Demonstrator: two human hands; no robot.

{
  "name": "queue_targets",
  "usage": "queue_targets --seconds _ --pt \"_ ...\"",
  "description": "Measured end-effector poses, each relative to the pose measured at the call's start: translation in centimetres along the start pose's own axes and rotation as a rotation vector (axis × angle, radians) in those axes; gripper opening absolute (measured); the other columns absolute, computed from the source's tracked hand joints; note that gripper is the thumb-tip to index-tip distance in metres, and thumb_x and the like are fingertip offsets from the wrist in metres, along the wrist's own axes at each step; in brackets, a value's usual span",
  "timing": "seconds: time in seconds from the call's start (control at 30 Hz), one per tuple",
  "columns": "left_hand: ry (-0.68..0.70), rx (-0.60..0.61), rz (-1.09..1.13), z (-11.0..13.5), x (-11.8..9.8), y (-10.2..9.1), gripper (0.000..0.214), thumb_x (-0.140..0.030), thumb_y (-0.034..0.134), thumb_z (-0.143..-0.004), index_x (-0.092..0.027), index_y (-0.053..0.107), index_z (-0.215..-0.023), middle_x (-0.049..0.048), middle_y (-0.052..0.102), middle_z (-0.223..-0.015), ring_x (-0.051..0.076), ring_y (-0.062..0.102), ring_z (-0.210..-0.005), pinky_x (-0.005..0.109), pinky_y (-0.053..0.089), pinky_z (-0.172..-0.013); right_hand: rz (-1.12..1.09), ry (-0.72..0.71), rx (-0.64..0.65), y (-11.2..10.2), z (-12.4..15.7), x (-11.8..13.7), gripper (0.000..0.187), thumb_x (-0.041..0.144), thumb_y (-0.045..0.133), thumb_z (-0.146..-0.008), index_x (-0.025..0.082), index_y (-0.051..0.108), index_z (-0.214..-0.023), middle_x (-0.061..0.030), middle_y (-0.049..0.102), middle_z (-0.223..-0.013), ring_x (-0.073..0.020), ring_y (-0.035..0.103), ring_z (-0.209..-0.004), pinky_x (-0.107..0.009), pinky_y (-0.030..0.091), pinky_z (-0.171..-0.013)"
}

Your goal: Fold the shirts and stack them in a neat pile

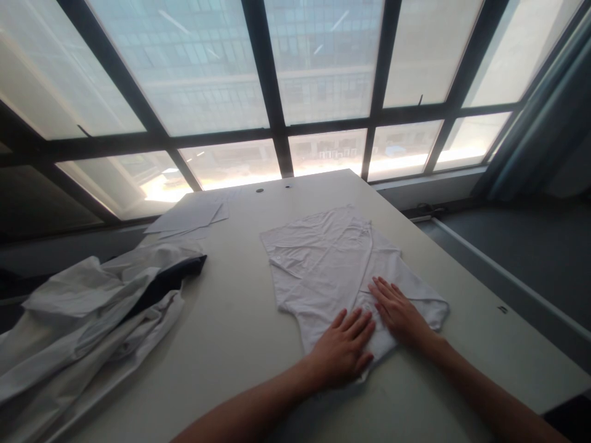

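Observation:
A white shirt point(323, 258), partly folded and creased, lies flat on the white table point(221, 344). My left hand point(344, 344) rests palm down on the shirt's near end, fingers stretched out. Just right of it, my right hand point(397, 307) presses flat on the same cloth, its fingers pointing away and to the left. Small buttons seem to show near the shirt's left side. Neither hand grips the fabric. The cloth under both palms is hidden.
A heap of pale garments point(92, 320) with a dark part covers the table's left side. Behind it lie paper sheets point(189, 218). Large windows point(323, 55) stand beyond the table's far edge. A grey-blue curtain point(535, 117) hangs at the right.

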State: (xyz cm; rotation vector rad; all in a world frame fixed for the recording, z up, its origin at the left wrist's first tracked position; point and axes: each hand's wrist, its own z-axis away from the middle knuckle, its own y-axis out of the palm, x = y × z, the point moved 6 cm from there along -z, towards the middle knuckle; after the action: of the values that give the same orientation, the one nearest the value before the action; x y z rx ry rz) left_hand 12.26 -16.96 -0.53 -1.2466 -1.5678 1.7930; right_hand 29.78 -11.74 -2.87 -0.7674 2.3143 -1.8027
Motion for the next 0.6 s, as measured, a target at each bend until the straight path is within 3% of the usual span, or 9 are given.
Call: queue_targets --seconds 0.23,0.6 --pt "-0.001 0.009 -0.009 0.0 0.0 0.1 0.064 -0.051 0.035 -0.104 -0.021 0.024 -0.160 0.0078 0.021 -0.167 0.028 0.014 -0.154 0.051 0.015 -0.124 0.099 0.174 -0.002 0.7 0.5 -2.6 0.051 0.031 0.034 -0.103 0.014 0.046 -0.150 -0.0143 0.038 -0.159 -0.0256 0.030 -0.149 -0.048 0.030 -0.119" --pt "0.008 0.013 -0.034 0.0 0.0 0.1 0.065 -0.050 0.036 -0.104 -0.021 0.021 -0.161 0.0079 0.021 -0.167 0.028 0.013 -0.155 0.051 0.016 -0.124 0.192 0.270 -0.117 -0.2 0.9 -3.5 0.048 0.019 0.033 -0.100 0.011 0.056 -0.141 -0.0184 0.052 -0.149 -0.0298 0.043 -0.142 -0.050 0.038 -0.114"
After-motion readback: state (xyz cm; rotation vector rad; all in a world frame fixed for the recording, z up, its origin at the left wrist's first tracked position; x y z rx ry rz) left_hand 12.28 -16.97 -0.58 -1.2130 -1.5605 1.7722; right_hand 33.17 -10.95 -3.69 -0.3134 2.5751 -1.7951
